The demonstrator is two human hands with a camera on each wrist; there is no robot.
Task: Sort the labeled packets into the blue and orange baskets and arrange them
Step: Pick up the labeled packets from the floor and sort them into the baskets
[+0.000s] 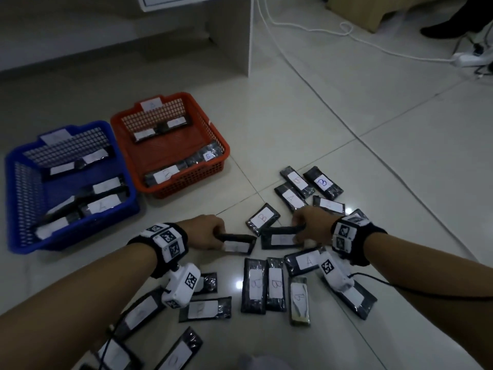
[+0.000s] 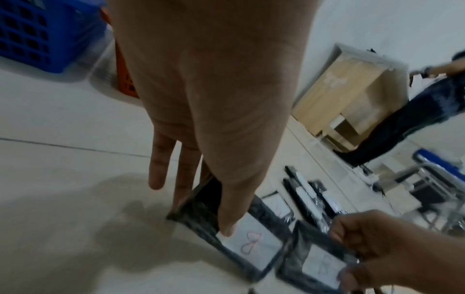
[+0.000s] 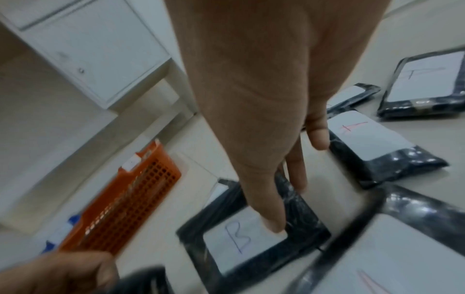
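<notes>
At centre frame, the left hand pinches a red-lettered B packet by its edge, thumb on the label, while the right hand pinches a second B packet just beside it. More labelled packets lie scattered on the tiled floor around them. At left, the blue basket and orange basket sit side by side, each already holding packets.

Black labeled packets strewn on floor; several in blue basket, orange basket.
</notes>
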